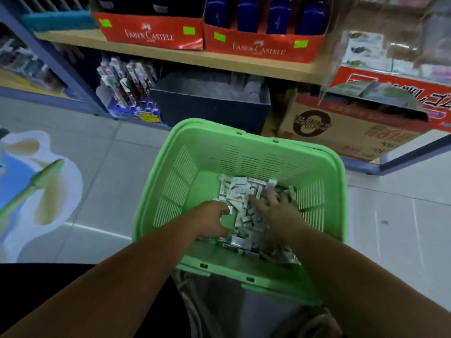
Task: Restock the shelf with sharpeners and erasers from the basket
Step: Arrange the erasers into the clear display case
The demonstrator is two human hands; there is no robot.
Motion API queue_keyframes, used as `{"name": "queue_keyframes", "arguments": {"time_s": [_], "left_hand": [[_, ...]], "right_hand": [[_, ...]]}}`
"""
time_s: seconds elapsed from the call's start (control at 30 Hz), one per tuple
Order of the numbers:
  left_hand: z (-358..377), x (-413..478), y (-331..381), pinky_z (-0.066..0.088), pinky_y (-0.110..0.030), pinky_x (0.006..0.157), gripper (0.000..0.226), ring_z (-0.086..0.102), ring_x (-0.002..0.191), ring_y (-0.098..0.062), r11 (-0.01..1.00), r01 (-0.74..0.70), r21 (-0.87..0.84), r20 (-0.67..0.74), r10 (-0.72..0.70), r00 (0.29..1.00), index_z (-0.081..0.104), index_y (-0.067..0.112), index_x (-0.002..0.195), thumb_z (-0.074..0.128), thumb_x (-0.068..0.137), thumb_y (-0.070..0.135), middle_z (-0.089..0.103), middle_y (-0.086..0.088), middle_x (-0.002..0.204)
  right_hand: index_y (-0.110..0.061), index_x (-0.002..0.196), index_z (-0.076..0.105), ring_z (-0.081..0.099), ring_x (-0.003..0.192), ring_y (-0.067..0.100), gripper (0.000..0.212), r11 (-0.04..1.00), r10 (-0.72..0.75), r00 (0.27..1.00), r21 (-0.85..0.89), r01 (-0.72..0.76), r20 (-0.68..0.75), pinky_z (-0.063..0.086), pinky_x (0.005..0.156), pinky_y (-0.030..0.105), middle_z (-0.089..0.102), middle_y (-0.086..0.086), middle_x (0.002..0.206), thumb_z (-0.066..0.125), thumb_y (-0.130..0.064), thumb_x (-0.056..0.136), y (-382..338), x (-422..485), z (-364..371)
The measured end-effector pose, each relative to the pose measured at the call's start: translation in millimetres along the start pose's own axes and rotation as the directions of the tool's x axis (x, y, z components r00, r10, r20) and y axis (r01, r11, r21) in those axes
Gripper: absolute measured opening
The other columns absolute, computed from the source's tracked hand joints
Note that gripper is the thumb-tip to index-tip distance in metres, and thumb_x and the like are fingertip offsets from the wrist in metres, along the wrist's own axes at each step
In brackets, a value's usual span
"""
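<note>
Both your hands are inside the green slotted plastic basket (244, 159). Your left hand (210, 221) curls, thumb and fingers pinching one white packet (229, 211) at the edge of the pile of small white wrapped packets (240, 191). Your right hand (280, 213) lies spread-fingered on that pile.

left red carton (151, 32): FABER-CASTELL | right red carton (261, 48): FABER-CASTELL

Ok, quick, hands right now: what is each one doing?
Left hand: curled, pinching a small white packet inside the basket.
Right hand: open, fingers spread on the packet pile.
</note>
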State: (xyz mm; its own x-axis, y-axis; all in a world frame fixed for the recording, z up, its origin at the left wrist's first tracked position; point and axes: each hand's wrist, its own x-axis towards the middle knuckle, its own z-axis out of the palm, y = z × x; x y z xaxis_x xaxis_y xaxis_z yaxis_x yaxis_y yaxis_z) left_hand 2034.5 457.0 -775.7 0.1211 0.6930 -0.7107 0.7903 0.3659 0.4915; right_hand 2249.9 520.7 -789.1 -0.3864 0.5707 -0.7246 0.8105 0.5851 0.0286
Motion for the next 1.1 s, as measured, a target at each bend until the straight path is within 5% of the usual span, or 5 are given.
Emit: {"name": "queue_keyframes", "arguments": {"time_s": [0.27, 0.63, 0.77, 0.93, 1.1], "left_hand": [[-3, 13, -4, 0.051, -0.035, 0.104, 0.064, 0.061, 0.122, -0.022, 0.999, -0.001, 0.033, -0.088, 0.004, 0.996, 0.057, 0.018, 0.143, 0.082, 0.085, 0.031, 0.061, -0.005, 0.141], [6, 69, 27, 0.044, -0.046, 0.111, 0.100, 0.043, 0.135, -0.031, 0.985, -0.133, 0.106, -0.199, 0.152, 0.968, 0.046, 0.029, 0.151, 0.085, 0.065, 0.057, 0.041, -0.008, 0.149], [20, 86, 51, 0.059, -0.035, 0.077, 0.018, 0.067, 0.080, -0.020, 0.930, -0.158, -0.332, -0.377, 0.023, 0.926, 0.075, 0.020, 0.102, 0.065, 0.090, 0.026, 0.070, -0.005, 0.094], [7, 58, 111, 0.062, -0.036, 0.069, 0.062, 0.075, 0.089, -0.034, 0.437, 0.186, -0.880, 0.194, -0.025, 0.981, 0.068, 0.008, 0.120, 0.040, 0.104, 0.061, 0.075, -0.019, 0.103], [-14, 20, 129, 0.057, -0.033, 0.067, 0.046, 0.068, 0.078, -0.026, 0.496, 0.079, -0.864, 0.141, 0.089, 0.986, 0.067, 0.009, 0.116, 0.051, 0.104, 0.050, 0.071, -0.018, 0.097]], "right_hand": [[-0.029, 0.157, 0.039, 0.050, 0.136, 0.034, 0.081, 0.887, 0.079, 0.994, 0.461, -0.034, -0.079, 0.047, 0.111, 0.042, 0.029, 0.005, 0.164, 0.079, -0.028, 0.087, 11, 8, -22], [-0.015, 0.108, 0.068, 0.067, 0.079, 0.024, 0.019, 0.204, 0.204, 0.978, 0.979, 0.007, -0.050, 0.056, 0.057, 0.030, 0.068, 0.011, 0.112, 0.073, -0.008, 0.091, 34, -35, -64], [-0.017, 0.110, 0.066, 0.059, 0.069, 0.021, 0.017, -0.044, 0.348, 0.938, 0.999, 0.014, 0.002, 0.048, 0.061, 0.027, 0.065, 0.005, 0.089, 0.069, -0.010, 0.095, 36, -42, -63], [-0.019, 0.110, 0.063, 0.064, 0.078, 0.024, 0.015, -0.234, 0.475, 0.878, 0.971, 0.057, 0.063, 0.047, 0.061, 0.027, 0.068, 0.008, 0.096, 0.066, -0.014, 0.096, 36, -41, -62], [-0.018, 0.113, 0.063, 0.073, 0.085, 0.029, 0.018, -0.235, 0.478, 0.876, 0.970, 0.056, 0.065, 0.057, 0.067, 0.032, 0.074, 0.010, 0.100, 0.066, -0.024, 0.097, 39, -52, -76]]}}
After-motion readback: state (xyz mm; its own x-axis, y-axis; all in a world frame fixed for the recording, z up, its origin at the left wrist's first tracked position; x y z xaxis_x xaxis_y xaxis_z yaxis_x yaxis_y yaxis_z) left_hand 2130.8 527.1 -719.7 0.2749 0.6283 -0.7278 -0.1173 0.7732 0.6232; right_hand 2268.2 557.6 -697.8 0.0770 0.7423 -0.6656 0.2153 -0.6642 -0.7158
